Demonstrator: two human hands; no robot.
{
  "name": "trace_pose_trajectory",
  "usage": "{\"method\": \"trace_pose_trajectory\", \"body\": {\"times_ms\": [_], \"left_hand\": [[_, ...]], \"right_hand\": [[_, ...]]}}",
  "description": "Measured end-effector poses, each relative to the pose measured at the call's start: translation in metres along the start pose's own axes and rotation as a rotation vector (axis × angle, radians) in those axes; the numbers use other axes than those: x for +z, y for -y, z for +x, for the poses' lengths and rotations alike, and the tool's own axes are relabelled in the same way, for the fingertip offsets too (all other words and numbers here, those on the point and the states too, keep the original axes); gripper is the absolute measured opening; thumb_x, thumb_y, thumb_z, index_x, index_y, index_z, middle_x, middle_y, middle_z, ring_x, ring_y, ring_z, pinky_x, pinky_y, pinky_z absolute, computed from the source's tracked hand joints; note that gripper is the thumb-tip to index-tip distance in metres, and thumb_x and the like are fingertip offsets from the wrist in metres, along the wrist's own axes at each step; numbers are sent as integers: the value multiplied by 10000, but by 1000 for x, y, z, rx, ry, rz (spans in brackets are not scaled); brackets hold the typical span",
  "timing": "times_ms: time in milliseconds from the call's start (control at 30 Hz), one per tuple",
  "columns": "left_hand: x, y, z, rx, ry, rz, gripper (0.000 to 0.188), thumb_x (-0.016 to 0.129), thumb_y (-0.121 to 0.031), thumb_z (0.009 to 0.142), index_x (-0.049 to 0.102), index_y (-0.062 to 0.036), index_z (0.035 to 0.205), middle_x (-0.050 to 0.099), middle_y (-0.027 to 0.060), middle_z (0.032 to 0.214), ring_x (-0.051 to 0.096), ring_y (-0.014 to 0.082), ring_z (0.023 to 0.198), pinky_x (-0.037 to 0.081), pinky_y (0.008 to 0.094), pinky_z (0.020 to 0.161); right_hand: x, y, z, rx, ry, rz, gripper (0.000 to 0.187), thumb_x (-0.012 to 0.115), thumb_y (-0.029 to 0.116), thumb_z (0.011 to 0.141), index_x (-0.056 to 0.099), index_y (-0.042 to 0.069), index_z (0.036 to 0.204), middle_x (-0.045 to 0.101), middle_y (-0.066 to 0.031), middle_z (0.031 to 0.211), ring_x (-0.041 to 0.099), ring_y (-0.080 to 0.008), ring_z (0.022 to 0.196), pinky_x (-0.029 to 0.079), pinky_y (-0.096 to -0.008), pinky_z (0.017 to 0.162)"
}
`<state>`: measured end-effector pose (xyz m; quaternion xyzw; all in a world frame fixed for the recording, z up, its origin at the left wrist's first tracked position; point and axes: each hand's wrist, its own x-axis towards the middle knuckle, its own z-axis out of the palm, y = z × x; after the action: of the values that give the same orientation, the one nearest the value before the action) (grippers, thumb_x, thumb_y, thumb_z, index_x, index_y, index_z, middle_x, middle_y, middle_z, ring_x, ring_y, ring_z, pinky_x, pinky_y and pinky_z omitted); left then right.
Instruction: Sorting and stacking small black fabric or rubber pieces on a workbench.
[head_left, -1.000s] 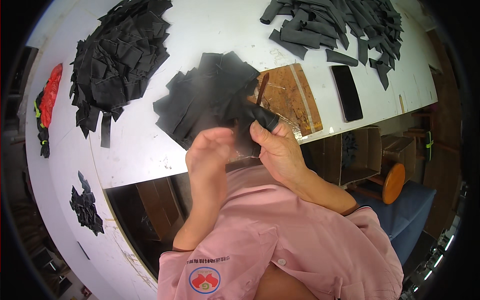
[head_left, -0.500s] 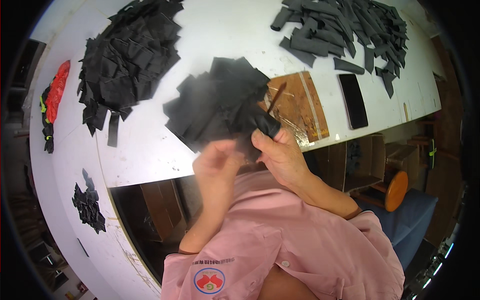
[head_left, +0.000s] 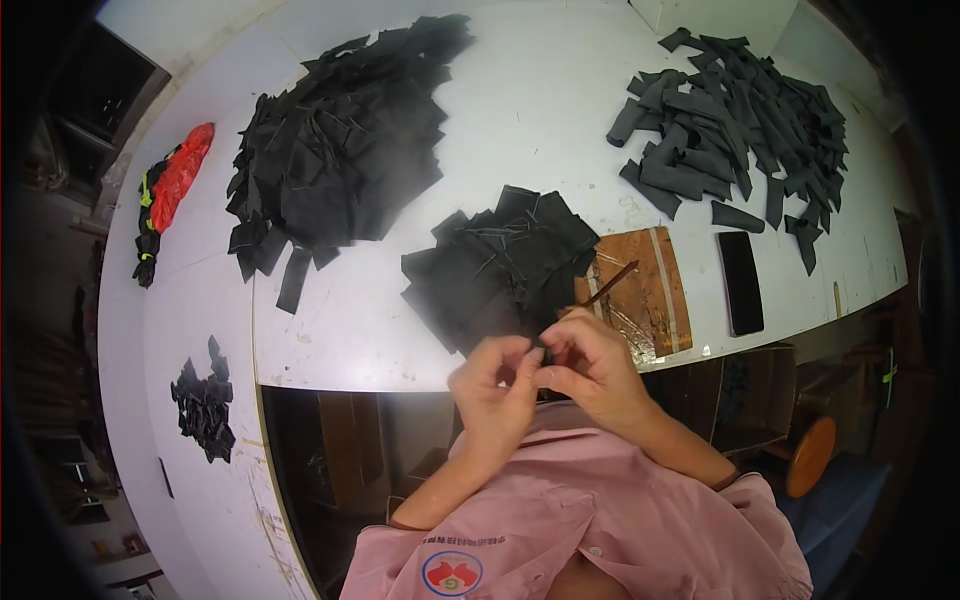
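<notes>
Left hand (head_left: 497, 388) inward, fabric (head_left: 541, 353) axis unclear

The left hand (head_left: 497, 396) has moved inward, now just beside the right hand (head_left: 598, 368).

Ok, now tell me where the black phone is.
In the head view, the black phone lies on the right side of the white table, near its front edge, just right of the brown board and below the grey pile.

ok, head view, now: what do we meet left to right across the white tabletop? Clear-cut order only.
Red plastic bag → large black fabric pile → mid-size black pile → brown board → black phone
</notes>
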<state>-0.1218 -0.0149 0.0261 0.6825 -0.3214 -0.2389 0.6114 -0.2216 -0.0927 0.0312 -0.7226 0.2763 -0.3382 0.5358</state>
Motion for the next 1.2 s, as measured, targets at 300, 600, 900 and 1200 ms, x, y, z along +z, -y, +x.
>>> {"method": "trace_pose_trajectory", "body": {"times_ms": [300, 600, 900, 1200], "left_hand": [[4, 1, 6, 146, -110, 96, 67, 572, 52, 725, 565, 23, 785, 553, 32, 631, 483, 50, 496, 364, 168, 445], [-17, -6, 18, -467, 283, -699, 201, 494, 90, 685, 519, -4, 861, 507, 6, 662, 364, 33, 445, 263, 165, 403], [-3, -9, 10, -134, 0, -307, 251, 444, 117, 684, 514, 38, 912, 583, 81, 820, 447, 21, 521, 319, 144, 442], [-27, -22, -1, -505, 905, -1165, 466, 562, -9, 662, 431, 89, 1099, 524, 71, 689, 436, 79, 503, 281, 172, 447]], "right_hand": [[14, -15, 7, -178, -139, -286, 95, 575, -46, 666, 553, -20, 754, 490, -86, 645, 513, -135, 548, 389, -224, 451], [1, -25, -1, 540, 224, 1123, 87, 587, 73, 764, 578, -7, 797, 500, -20, 674, 407, -91, 531, 325, -204, 498], [-1, -24, -1, 463, 211, 852, 172, 569, 189, 808, 493, 57, 727, 447, 19, 649, 418, -74, 584, 336, -185, 527], [-14, 9, -16, 233, 333, 804, 176, 578, 176, 800, 524, 18, 746, 467, -7, 763, 431, -85, 728, 344, -217, 652]]}}
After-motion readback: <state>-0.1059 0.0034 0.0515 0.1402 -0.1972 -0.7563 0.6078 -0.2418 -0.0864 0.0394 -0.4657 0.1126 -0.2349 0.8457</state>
